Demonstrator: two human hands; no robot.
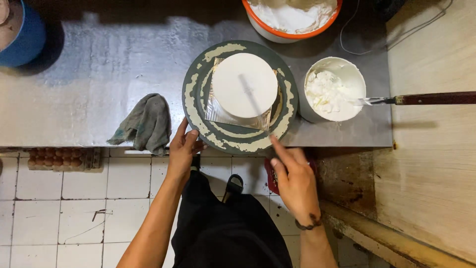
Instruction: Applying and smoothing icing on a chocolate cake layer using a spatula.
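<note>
A round white frosted cake (pixel 244 84) sits on a silver board (pixel 214 113) on a grey-green turntable (pixel 238 141) streaked with cream. My left hand (pixel 182 149) grips the turntable's near left rim with its fingers. My right hand (pixel 295 181) is at the near right rim with the index finger stretched out. It holds a thin palette knife (pixel 250 94), blurred, whose blade reaches up over the cake's top.
A white tub of cream (pixel 333 92) stands right of the turntable with a wooden-handled spatula (pixel 426 99) in it. An orange-rimmed bowl (pixel 292 20) is behind. A grey rag (pixel 145 124) hangs off the steel counter (pixel 99 74); an egg tray (pixel 59 159) sits below.
</note>
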